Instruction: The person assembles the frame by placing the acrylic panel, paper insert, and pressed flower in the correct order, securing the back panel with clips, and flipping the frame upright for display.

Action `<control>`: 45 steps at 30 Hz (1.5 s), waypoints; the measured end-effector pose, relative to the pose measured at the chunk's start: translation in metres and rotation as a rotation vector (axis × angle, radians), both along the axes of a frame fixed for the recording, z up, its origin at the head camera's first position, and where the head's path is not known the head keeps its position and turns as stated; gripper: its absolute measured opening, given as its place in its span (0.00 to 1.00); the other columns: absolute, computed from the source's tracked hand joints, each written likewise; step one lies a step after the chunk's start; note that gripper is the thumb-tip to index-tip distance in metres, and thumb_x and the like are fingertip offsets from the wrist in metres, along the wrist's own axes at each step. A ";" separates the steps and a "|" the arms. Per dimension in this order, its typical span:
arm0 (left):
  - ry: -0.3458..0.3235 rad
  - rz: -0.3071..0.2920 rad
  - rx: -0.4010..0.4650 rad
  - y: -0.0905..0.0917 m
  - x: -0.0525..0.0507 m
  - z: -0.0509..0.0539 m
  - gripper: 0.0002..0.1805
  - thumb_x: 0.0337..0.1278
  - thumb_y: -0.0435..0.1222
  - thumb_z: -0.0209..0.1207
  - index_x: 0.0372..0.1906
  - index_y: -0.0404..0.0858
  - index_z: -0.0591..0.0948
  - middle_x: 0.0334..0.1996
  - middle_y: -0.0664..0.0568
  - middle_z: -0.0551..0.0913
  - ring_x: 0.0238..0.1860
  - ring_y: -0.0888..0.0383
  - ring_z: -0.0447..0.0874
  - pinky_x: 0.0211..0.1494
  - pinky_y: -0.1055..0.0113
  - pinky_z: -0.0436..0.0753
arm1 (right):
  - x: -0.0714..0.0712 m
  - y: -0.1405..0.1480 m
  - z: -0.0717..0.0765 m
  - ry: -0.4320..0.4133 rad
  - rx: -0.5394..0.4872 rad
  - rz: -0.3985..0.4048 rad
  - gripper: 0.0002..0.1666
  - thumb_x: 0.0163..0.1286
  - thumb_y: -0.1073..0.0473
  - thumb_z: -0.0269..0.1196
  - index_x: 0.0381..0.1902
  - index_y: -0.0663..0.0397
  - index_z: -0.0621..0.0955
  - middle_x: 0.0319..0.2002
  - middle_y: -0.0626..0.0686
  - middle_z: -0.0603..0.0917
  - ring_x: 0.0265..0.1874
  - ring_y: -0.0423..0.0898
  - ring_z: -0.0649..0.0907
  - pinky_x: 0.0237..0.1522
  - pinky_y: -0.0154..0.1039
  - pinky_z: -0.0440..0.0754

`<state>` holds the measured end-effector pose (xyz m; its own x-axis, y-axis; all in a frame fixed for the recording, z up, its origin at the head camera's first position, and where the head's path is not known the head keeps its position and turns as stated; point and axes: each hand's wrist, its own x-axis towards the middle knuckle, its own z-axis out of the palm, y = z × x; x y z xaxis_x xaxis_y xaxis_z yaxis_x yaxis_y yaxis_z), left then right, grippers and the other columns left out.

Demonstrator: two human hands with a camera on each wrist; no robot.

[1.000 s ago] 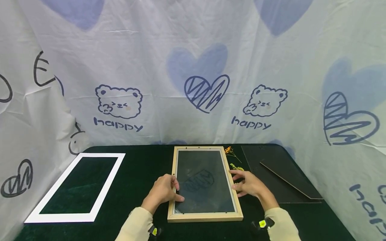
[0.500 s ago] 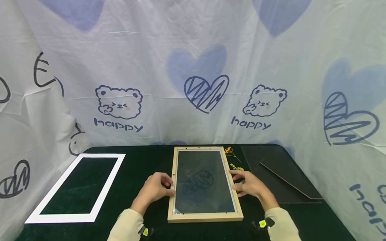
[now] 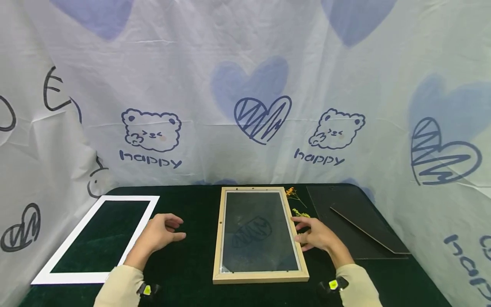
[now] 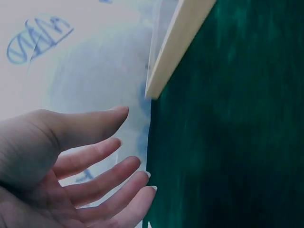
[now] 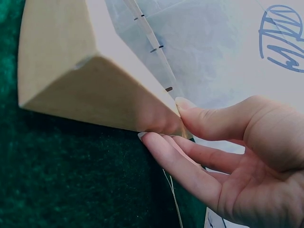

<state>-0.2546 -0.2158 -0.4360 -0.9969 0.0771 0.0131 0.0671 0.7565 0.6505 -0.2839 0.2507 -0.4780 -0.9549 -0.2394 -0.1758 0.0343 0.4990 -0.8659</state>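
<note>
The right hand pinches the wooden frame to its left. The left hand, thumb and fingers apart, has the white mat at its left.

place: draped tabletop booth; room beyond hidden; heart-printed cloth behind and both sides; green-covered table

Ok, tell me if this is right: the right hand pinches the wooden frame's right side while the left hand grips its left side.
Not quite. The left hand grips nothing: the head view shows it apart from the wooden frame, near the white border. The right hand does pinch the frame's right side.
</note>
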 end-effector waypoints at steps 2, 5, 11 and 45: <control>-0.014 0.011 -0.009 -0.013 -0.001 0.002 0.23 0.55 0.37 0.74 0.55 0.32 0.84 0.50 0.36 0.86 0.50 0.42 0.87 0.54 0.45 0.87 | -0.001 0.001 0.000 -0.001 -0.004 -0.004 0.40 0.66 0.74 0.68 0.74 0.62 0.70 0.57 0.68 0.76 0.34 0.48 0.86 0.32 0.47 0.92; -0.045 0.041 -0.029 -0.032 -0.003 0.004 0.24 0.56 0.38 0.73 0.57 0.31 0.82 0.52 0.34 0.85 0.53 0.39 0.85 0.54 0.43 0.85 | -0.001 0.001 0.001 0.000 -0.008 0.001 0.40 0.66 0.74 0.68 0.74 0.62 0.70 0.57 0.69 0.76 0.34 0.48 0.86 0.33 0.47 0.92; -0.083 0.090 -0.078 -0.064 -0.008 0.001 0.25 0.56 0.37 0.72 0.57 0.29 0.82 0.53 0.30 0.84 0.54 0.33 0.82 0.52 0.39 0.81 | 0.000 0.000 0.001 -0.010 -0.010 -0.011 0.39 0.65 0.74 0.68 0.74 0.62 0.70 0.57 0.68 0.76 0.34 0.49 0.85 0.32 0.48 0.92; -0.142 0.219 -0.107 -0.101 -0.024 -0.005 0.25 0.47 0.38 0.73 0.51 0.29 0.84 0.37 0.40 0.87 0.37 0.50 0.83 0.36 0.58 0.79 | 0.000 0.000 0.001 -0.014 0.003 -0.007 0.40 0.65 0.74 0.68 0.74 0.61 0.70 0.57 0.68 0.76 0.34 0.49 0.85 0.33 0.47 0.92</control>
<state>-0.2781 -0.3166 -0.4412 -0.9814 -0.1464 -0.1245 -0.1913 0.8077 0.5577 -0.2840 0.2509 -0.4774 -0.9540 -0.2323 -0.1894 0.0495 0.5011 -0.8640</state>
